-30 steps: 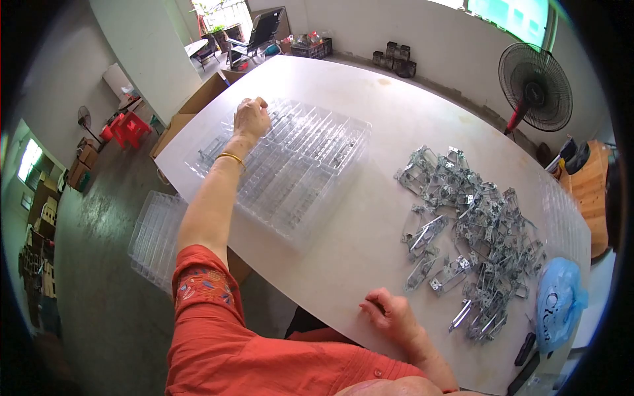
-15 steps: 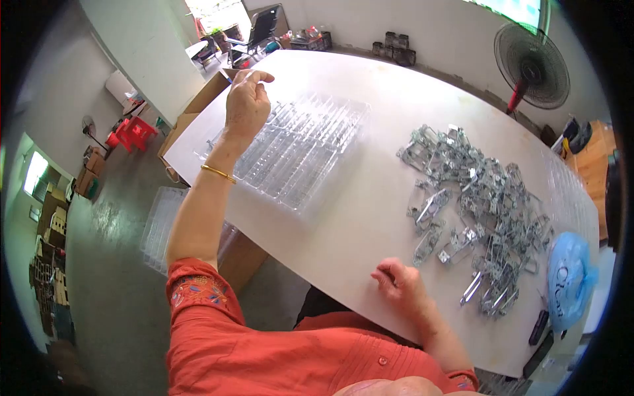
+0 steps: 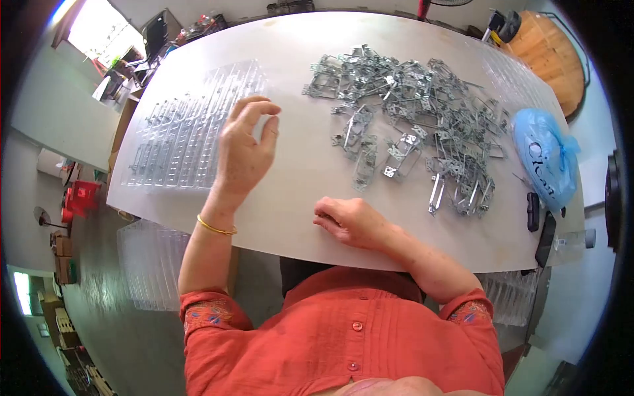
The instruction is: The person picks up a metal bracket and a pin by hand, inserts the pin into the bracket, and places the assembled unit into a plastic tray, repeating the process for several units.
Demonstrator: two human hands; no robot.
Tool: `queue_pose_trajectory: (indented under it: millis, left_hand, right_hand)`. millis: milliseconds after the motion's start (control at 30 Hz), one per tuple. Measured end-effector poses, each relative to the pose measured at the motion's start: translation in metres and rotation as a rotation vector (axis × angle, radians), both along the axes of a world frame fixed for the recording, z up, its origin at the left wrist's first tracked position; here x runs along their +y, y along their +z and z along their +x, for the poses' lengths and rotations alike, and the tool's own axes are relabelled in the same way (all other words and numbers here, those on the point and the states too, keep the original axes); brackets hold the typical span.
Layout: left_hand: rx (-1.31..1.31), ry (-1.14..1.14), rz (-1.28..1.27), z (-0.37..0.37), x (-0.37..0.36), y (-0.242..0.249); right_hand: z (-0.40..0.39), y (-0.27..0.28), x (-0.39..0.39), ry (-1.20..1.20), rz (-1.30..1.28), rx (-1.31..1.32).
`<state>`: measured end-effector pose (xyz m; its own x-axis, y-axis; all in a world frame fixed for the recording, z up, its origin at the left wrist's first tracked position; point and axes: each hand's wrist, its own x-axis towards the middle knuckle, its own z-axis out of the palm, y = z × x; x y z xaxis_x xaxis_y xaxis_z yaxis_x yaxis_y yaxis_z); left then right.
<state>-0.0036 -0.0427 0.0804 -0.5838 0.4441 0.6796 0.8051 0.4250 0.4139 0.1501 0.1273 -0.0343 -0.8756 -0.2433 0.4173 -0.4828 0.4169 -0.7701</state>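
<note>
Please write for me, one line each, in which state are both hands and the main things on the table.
Left hand: raised, thumb and index finger apart, nothing visible between them
Right hand: loosely curled; contents, if any, hidden
Clear tray: flat on the table, small metal pieces inside
Metal parts: loosely heaped, unsorted
Blue bag: bunched at one side, contents hidden

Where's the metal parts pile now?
In the head view, the metal parts lie right of centre on the table, beyond the right hand, left of the blue bag.
</note>
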Motion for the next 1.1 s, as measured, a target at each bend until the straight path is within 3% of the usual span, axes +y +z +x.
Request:
queue_pose_trajectory:
  millis: [200,400,567,1100]
  left_hand:
    - [-0.325,-0.1,-0.029,0.02,0.042,-0.024]
    - [-0.404,-0.211,-0.144,0.036,0.068,-0.047]
    - [-0.318,-0.235,-0.314,0.045,0.082,-0.054]
    - [-0.044,-0.126,-0.628,0.054,0.134,-0.08]
  right_hand:
    - [0.006,0.015,0.009,0.047,0.194,-0.118]
    - [0.021,0.006,0.027,0.029,0.248,0.01]
    - [0.024,-0.012,0.035,0.019,0.166,0.126]
    - [0.027,-0.013,0.045,0.05,0.109,0.058]
